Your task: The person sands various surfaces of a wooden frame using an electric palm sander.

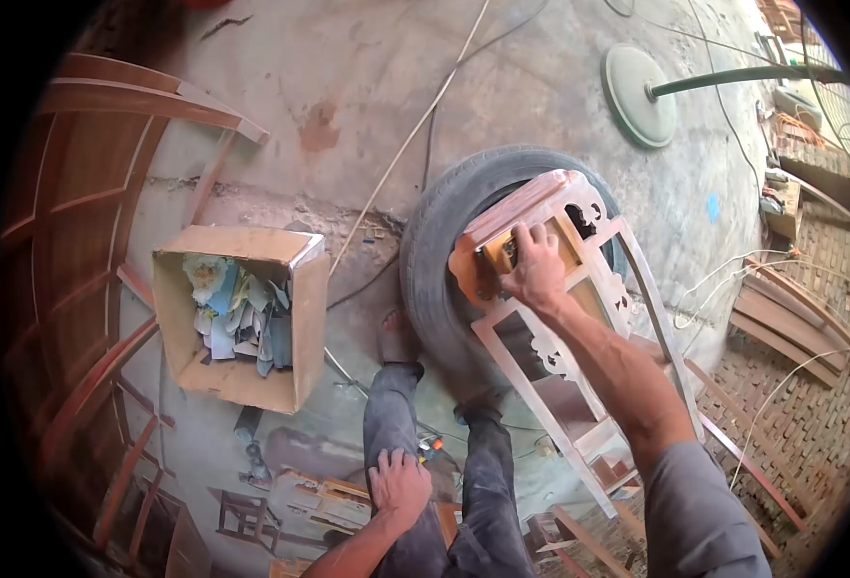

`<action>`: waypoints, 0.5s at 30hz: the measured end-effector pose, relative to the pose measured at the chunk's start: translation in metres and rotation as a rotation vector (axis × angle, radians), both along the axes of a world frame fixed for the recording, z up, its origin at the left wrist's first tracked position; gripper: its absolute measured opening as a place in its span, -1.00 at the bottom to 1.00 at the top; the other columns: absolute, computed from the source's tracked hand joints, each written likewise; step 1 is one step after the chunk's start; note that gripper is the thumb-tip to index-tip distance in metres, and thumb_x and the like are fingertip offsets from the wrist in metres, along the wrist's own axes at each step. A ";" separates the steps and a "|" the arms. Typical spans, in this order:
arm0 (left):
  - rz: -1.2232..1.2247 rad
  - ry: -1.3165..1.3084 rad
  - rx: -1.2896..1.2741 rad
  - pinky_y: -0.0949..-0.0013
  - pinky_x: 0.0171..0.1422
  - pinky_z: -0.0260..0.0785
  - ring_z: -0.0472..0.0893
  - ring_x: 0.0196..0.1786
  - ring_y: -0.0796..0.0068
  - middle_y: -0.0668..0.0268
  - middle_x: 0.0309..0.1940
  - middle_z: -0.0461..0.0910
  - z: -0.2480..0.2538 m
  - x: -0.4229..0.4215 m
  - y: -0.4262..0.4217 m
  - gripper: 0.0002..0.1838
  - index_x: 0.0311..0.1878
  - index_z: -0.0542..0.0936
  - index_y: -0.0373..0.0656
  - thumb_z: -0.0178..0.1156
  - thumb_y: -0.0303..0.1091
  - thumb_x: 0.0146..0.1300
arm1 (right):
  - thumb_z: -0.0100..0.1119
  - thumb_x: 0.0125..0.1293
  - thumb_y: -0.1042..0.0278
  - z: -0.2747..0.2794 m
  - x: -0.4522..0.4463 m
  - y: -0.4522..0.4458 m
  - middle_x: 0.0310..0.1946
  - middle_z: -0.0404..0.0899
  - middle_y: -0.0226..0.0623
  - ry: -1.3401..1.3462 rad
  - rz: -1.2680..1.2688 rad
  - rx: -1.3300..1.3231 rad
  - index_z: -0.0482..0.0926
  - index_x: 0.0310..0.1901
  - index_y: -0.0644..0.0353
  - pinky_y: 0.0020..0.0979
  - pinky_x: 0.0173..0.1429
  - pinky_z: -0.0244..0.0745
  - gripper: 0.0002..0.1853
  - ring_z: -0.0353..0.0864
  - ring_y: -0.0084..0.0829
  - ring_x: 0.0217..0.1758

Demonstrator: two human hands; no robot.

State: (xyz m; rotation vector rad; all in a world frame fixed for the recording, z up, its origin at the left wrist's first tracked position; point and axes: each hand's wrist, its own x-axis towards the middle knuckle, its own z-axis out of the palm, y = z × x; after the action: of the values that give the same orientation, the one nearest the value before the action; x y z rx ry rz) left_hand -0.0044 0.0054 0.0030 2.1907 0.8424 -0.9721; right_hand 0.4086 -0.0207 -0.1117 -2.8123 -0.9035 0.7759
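Cardboard box: open, ahead and left of the left hand; contains loose scraps, mainly grey and bluish. Brown wooden panels: far left of the same hand, framed. Small orange item: just ahead of that hand; too small to identify. Round green base: ahead and right of the right hand, on the concrete floor, pole attached. Pale cable: crosses the floor, left of the right hand. Blue patch: right of it. Brown boards: farther right, beside brickwork.
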 end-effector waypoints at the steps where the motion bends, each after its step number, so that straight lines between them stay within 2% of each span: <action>1: 0.007 0.003 -0.012 -0.11 0.29 0.43 0.52 0.36 0.05 0.22 0.11 0.68 0.000 0.001 0.000 -0.74 -0.11 0.77 -0.20 0.28 -0.22 0.32 | 0.56 -0.09 0.36 0.003 -0.008 0.005 0.17 0.47 0.00 0.018 -0.001 -0.006 0.42 0.16 0.10 0.09 0.10 0.74 -0.28 0.52 0.22 0.22; 5: 0.018 -0.003 -0.012 -0.12 0.27 0.43 0.52 0.35 0.05 0.21 0.11 0.67 0.000 -0.003 -0.002 -0.73 -0.11 0.77 -0.21 0.28 -0.22 0.32 | 0.57 -0.08 0.35 -0.002 -0.039 0.003 0.22 0.46 0.02 0.032 0.091 0.083 0.43 0.19 0.10 0.06 0.11 0.75 -0.26 0.52 0.22 0.24; 9: 0.037 -0.018 0.006 -0.12 0.27 0.42 0.52 0.35 0.03 0.20 0.11 0.67 0.000 -0.001 -0.006 -0.74 -0.11 0.76 -0.20 0.28 -0.22 0.31 | 0.57 -0.08 0.36 0.022 -0.051 0.008 0.24 0.47 0.01 0.162 0.289 -0.035 0.43 0.29 0.07 0.01 0.13 0.74 -0.19 0.52 0.19 0.27; 15: 0.060 0.000 0.000 -0.12 0.25 0.42 0.52 0.34 0.01 0.20 0.09 0.66 0.000 -0.003 -0.007 -0.72 -0.11 0.76 -0.20 0.26 -0.20 0.31 | 0.57 -0.08 0.35 0.006 -0.050 0.033 0.21 0.47 -0.02 0.197 0.417 0.028 0.46 0.24 0.04 0.03 0.14 0.74 -0.24 0.52 0.18 0.27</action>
State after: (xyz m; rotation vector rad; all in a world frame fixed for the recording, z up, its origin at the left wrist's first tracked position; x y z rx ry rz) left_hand -0.0073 -0.0016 0.0029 2.1526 0.9028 -0.9428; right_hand 0.3581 0.0121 -0.1061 -2.4915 -1.4692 1.0522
